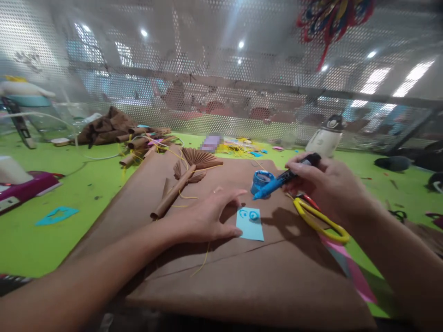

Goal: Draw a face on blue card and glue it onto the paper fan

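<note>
The fingers (303, 171) of the right hand (328, 186) are clenched around a blue marker pen (285, 177) with a black rear end, its tip angled down and left, poised just above a small light-blue paper card (249, 224). The card is a plain rectangle with two small rounded marks drawn in darker blue near its top edge. It lies flat on a large sheet of brown kraft paper (242, 276) spread over the middle of the table (41, 240), which is covered in bright green. The left hand (207, 216) lies flat with its fingers released and spread, the fingertips resting on the brown sheet and touching the card's left edge. Just behind the card stands a small round blue cap or tape roll (261, 180); which it is cannot be told. Yellow-handled scissors (320, 221) lie beside the right hand, towards the right edge of the sheet. Farther back on the sheet rest a rolled brown paper tube (173, 196) and a pleated brown paper fan (200, 159). A white bottle (325, 138) stands near the table's far edge.
</note>
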Demonstrator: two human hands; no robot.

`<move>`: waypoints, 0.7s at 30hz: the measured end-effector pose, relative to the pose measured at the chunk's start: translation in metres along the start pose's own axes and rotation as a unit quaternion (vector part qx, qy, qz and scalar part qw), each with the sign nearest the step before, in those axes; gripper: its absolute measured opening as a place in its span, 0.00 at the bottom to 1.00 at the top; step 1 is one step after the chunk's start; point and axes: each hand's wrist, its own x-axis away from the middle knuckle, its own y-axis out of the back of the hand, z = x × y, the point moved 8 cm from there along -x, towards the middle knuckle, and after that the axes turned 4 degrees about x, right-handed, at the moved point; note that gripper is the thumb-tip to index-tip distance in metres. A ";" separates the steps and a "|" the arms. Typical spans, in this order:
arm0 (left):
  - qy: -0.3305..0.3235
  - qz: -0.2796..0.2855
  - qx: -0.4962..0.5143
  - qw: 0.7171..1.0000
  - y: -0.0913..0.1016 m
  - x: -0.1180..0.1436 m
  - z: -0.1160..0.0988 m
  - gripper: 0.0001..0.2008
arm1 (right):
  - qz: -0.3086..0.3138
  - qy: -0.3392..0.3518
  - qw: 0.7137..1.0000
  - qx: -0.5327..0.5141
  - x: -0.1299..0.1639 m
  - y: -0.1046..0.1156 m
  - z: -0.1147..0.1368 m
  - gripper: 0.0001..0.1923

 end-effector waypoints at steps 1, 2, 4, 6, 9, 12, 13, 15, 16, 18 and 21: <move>-0.005 -0.003 0.001 1.000 0.000 0.000 0.000 0.36 | 0.031 -0.002 0.999 0.018 0.002 -0.006 -0.002 0.07; -0.007 -0.005 0.002 1.000 0.000 0.000 0.001 0.36 | 0.060 -0.002 0.997 0.038 0.003 -0.010 -0.004 0.08; -0.009 -0.006 0.003 1.000 -0.001 -0.001 0.001 0.36 | 0.106 -0.003 0.992 0.074 0.005 -0.018 -0.009 0.09; -0.014 -0.005 -0.001 1.000 -0.001 -0.001 0.000 0.34 | 0.129 -0.006 0.987 0.095 0.007 -0.023 -0.011 0.09; -0.025 -0.003 -0.007 1.000 -0.001 -0.001 -0.005 0.32 | 0.134 -0.007 0.986 0.102 0.008 -0.028 -0.011 0.08; -0.021 -0.002 -0.012 1.000 0.000 -0.001 -0.006 0.33 | 0.124 -0.002 0.987 0.104 0.009 -0.031 -0.008 0.06; -0.016 -0.003 -0.013 1.000 0.000 -0.001 -0.006 0.33 | 0.120 0.001 0.987 0.111 0.009 -0.031 -0.007 0.06; -0.009 -0.006 -0.012 1.000 0.001 -0.001 -0.006 0.34 | 0.114 0.008 0.985 0.133 0.010 -0.031 -0.006 0.06; -0.007 -0.006 -0.012 1.000 0.001 -0.001 -0.005 0.34 | 0.114 0.010 0.983 0.142 0.010 -0.031 -0.006 0.05; -0.001 -0.005 -0.014 1.000 0.000 -0.001 -0.003 0.35 | 0.117 0.013 0.982 0.150 0.009 -0.031 -0.007 0.05; 0.004 -0.009 -0.024 1.000 0.000 -0.001 0.001 0.36 | 0.124 0.020 0.981 0.151 0.007 -0.031 -0.010 0.04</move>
